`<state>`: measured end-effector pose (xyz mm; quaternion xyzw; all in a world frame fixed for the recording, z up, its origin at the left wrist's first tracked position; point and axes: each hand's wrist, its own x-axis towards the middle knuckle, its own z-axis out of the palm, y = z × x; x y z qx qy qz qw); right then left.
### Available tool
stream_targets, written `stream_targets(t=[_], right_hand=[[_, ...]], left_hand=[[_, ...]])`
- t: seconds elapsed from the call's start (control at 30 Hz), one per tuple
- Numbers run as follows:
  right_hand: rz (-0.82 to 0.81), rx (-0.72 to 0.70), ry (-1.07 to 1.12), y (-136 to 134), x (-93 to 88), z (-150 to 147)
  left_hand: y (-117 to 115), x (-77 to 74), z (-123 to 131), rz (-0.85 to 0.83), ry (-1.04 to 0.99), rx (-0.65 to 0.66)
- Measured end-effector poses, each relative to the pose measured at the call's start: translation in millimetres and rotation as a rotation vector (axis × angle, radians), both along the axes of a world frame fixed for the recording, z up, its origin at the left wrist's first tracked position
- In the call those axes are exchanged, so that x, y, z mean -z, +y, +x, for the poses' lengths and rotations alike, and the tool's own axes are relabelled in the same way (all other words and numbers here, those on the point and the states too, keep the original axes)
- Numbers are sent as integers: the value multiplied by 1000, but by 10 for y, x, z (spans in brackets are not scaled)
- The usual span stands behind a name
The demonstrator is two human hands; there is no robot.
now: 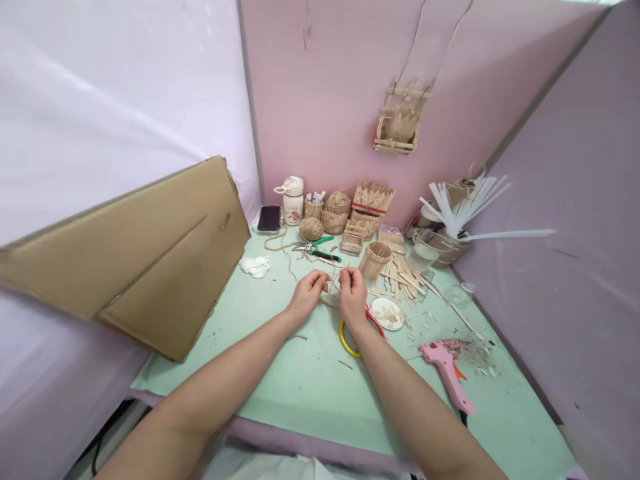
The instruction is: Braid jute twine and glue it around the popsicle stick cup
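Both my hands meet over the middle of the pale green table [280, 373]. My left hand [306, 293] and my right hand [353, 293] each pinch a length of tan jute twine [334, 275] stretched between them, fingers closed on it. Under my right wrist lie scissors with a yellow and red handle [350, 337]. A small round white dish [388, 313] sits just right of that hand. Green-handled cutters [317, 250] and a ball of twine [311, 229] lie beyond my hands.
A cardboard sheet [145, 260] leans on the left. A pink glue gun [447, 367] lies at right. Loose wooden sticks [403, 277], a stick cup [375, 259], woven baskets [336, 212], a phone [269, 218], a jar [293, 200] and white strips in a container [457, 213] crowd the back.
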<state>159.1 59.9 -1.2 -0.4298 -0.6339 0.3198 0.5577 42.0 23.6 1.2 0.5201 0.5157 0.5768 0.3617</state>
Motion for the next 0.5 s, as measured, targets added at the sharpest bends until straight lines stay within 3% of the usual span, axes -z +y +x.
stream_targets(t=[0.5], right_hand=[[131, 21, -211, -50, -96, 42]], left_hand=[[-282, -120, 65, 47, 95, -170]])
